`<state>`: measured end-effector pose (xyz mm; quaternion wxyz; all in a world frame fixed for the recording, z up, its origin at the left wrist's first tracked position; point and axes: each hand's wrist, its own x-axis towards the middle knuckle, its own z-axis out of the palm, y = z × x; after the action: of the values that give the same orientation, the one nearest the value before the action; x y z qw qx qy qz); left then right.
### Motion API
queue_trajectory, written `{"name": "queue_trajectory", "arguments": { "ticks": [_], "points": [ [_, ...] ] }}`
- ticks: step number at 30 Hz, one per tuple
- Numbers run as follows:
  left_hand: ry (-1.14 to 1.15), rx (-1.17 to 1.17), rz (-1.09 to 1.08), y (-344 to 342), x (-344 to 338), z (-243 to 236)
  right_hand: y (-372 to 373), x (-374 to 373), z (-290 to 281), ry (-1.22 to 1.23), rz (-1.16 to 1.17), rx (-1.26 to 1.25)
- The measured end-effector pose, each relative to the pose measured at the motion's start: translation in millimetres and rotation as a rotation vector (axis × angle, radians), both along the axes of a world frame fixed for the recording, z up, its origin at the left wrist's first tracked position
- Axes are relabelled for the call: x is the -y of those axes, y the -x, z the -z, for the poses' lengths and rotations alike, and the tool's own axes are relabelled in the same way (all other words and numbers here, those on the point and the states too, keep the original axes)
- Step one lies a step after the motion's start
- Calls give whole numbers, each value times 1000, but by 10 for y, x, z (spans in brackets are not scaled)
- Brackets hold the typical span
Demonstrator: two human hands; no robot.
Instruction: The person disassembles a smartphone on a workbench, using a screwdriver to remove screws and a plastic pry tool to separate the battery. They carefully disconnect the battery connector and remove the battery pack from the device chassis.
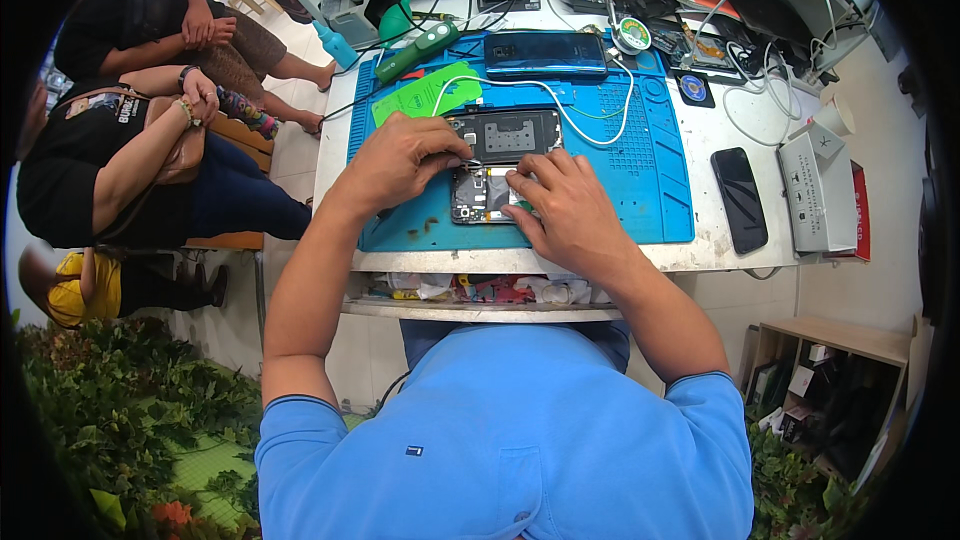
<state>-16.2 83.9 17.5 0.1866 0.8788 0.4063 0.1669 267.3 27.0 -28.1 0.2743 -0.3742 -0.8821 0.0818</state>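
Observation:
An opened phone [500, 145] lies back-up on a blue work mat [650, 170], its inner boards showing. My left hand [400, 155] rests over the phone's left edge and pinches a thin metal tool, probably tweezers [462, 158], whose tip points into the phone's middle. My right hand [560, 210] lies on the phone's lower right part, fingertips pressing on the frame and holding it down. The lower half of the phone is partly hidden by both hands.
A dark phone back panel [545, 52], a green tool [415, 50] and a white cable lie at the mat's far side. A black phone [740, 198] and a white box [815, 190] sit to the right. People sit at the left beside the table.

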Motion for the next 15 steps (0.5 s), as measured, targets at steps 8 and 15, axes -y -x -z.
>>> {"name": "queue_trajectory", "arguments": {
  "ticks": [8,15],
  "points": [
    [131,13,17,-8,-131,-33,0,2,-14,-3,-1,-10],
    [188,52,34,40,-201,6,6,4,-16,-4,0,-13]
  ]
}}
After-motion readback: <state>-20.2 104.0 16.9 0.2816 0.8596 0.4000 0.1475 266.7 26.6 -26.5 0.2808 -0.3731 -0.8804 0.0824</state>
